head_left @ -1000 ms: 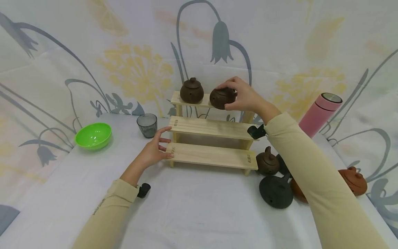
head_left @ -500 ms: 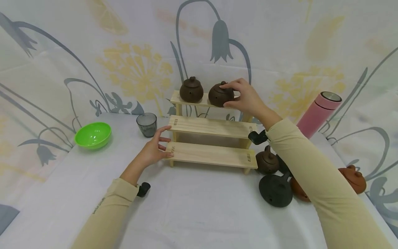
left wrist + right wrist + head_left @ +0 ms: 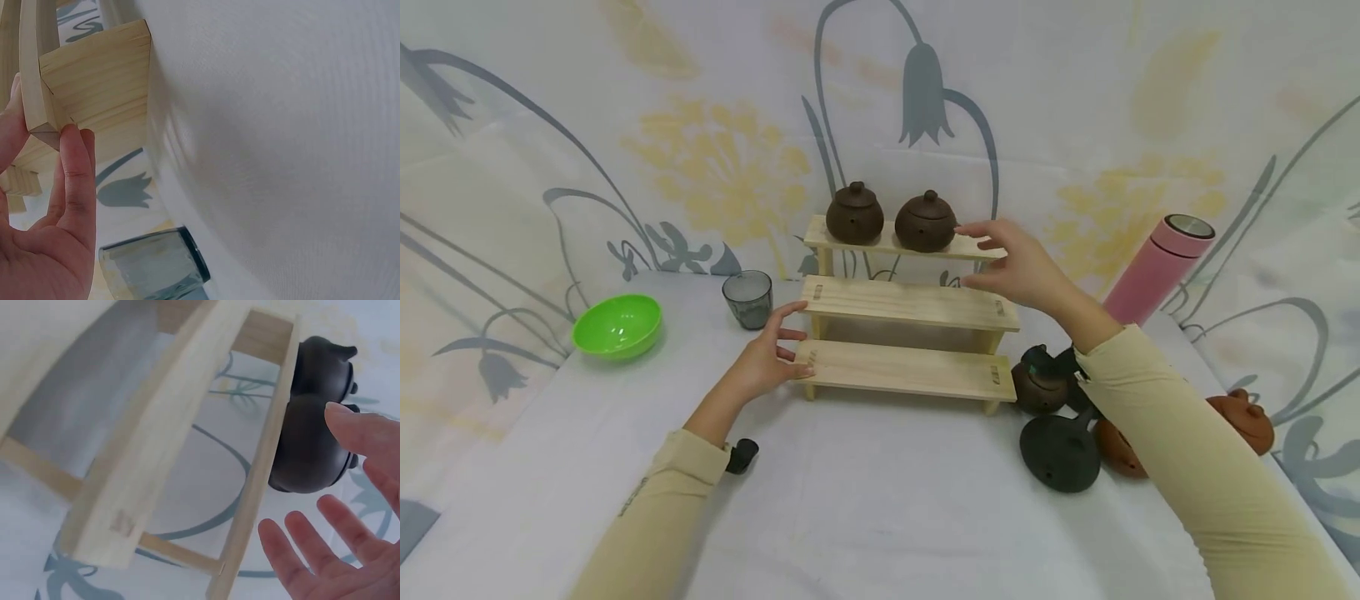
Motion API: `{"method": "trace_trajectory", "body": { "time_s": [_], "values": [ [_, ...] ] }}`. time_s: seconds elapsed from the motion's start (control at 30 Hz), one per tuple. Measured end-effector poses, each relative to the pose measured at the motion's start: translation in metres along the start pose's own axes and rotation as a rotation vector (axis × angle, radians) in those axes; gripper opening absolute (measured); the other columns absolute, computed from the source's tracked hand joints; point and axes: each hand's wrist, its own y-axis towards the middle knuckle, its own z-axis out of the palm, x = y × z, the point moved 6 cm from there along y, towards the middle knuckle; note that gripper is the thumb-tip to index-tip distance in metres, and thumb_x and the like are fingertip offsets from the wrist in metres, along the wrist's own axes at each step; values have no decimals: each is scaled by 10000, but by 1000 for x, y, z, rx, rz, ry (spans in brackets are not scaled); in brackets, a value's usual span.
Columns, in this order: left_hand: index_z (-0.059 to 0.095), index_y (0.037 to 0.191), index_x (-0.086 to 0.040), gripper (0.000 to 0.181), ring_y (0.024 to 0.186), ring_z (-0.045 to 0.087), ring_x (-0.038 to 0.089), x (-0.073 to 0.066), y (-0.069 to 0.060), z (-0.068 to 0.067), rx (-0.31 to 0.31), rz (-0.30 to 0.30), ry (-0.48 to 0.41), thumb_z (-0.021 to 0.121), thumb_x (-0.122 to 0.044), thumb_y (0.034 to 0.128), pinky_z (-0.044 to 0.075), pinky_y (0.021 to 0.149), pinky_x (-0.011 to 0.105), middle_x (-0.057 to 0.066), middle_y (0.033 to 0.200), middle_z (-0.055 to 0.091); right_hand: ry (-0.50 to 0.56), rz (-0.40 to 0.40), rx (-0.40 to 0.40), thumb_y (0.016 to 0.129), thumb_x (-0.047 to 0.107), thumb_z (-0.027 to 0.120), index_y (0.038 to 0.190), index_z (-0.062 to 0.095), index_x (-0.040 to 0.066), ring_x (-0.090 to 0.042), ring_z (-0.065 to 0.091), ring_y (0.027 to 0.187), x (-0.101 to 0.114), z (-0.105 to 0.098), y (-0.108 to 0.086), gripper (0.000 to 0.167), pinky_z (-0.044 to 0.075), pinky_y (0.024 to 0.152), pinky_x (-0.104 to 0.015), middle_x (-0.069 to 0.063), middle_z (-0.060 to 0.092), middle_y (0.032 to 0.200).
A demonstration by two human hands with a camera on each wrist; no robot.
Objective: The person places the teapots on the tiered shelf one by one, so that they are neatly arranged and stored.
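Two dark brown lidded teapots stand side by side on the top board of a three-step wooden rack (image 3: 910, 372): a left teapot (image 3: 855, 214) and a right teapot (image 3: 925, 222). My right hand (image 3: 1026, 271), fingers spread, is just right of the right teapot and holds nothing; in the right wrist view this hand (image 3: 356, 531) has its fingers apart beside the teapot (image 3: 309, 447). My left hand (image 3: 758, 362) grips the left end of the lowest board, thumb on top; the left wrist view shows the fingers (image 3: 76, 181) against the board's end.
A grey glass (image 3: 748, 298) and a green bowl (image 3: 618, 327) stand left of the rack. To the right are a brown teapot (image 3: 1037, 390), a black pot (image 3: 1060, 452), orange-brown teapots (image 3: 1243, 421) partly behind my sleeve, and a pink flask (image 3: 1159, 268).
My right hand has let go of the right teapot and moved right and slightly down. That teapot, tilted in the hand earlier, now stands upright on the top board. My left hand keeps its grip.
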Motion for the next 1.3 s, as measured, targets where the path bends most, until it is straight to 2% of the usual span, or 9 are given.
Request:
{"method": "trace_trajectory", "body": {
  "time_s": [0.17, 0.4, 0.5, 0.63, 0.77, 0.97, 1.13, 1.3],
  "values": [
    [172, 1449, -319, 922, 988, 559, 335, 0, 0, -1, 3, 9, 4, 747, -44, 783, 456, 738, 410, 180, 1293, 504, -34, -15, -15, 784, 41, 743, 1279, 503, -5, -367, 473, 1118, -5, -2, -32, 552, 430, 862, -497, -185, 473, 1256],
    [173, 1451, -309, 917, 983, 554, 337, 0, -1, 0, 0, 13, 1, 745, -44, 785, 455, 744, 412, 182, 1291, 504, -25, -32, -55, 786, 55, 745, 1256, 519, 5, -355, 485, 1101, -11, -2, -78, 524, 433, 848, -489, -164, 497, 1220],
    [167, 1453, -306, 917, 988, 553, 338, 1, -2, 0, 3, 15, 2, 742, -46, 788, 454, 752, 419, 184, 1294, 499, -35, -17, -84, 780, 61, 752, 1257, 521, 18, -319, 495, 1095, -15, -2, -95, 531, 452, 836, -442, -138, 509, 1208],
    [160, 1455, -311, 922, 991, 553, 344, 0, -2, 0, 10, 14, 1, 741, -48, 790, 454, 762, 427, 188, 1298, 493, -53, -18, -126, 768, 48, 760, 1251, 532, 37, -266, 508, 1069, -19, -2, -115, 535, 472, 811, -280, -104, 518, 1208],
    [157, 1457, -309, 925, 990, 555, 350, -1, -2, 0, 10, 9, 1, 738, -37, 790, 457, 761, 430, 196, 1299, 490, -59, -8, -150, 763, 44, 763, 1245, 541, 55, -201, 500, 1059, -23, 0, -132, 530, 439, 797, -159, -79, 524, 1196],
    [154, 1460, -311, 925, 1002, 553, 356, 0, -1, 0, 15, 4, -6, 734, -37, 794, 458, 759, 431, 196, 1305, 484, -74, 59, -152, 767, 83, 769, 1242, 535, 47, -27, 462, 1035, -33, 4, -156, 531, 428, 822, -181, -62, 532, 1173],
    [150, 1458, -311, 921, 1006, 558, 358, 2, -1, 0, 20, 4, -2, 736, -50, 797, 461, 748, 426, 192, 1311, 477, -96, 77, -154, 764, 95, 774, 1221, 541, 35, -115, 487, 1034, -40, 9, -173, 516, 389, 820, -122, -70, 528, 1171],
    [145, 1459, -312, 924, 1013, 557, 357, 3, 0, 0, 23, -1, 4, 734, -49, 798, 462, 747, 423, 192, 1316, 474, -124, 75, -169, 736, 75, 793, 1193, 558, 42, -91, 481, 1026, -44, 12, -186, 515, 375, 826, -99, -46, 525, 1155]
  ]
}}
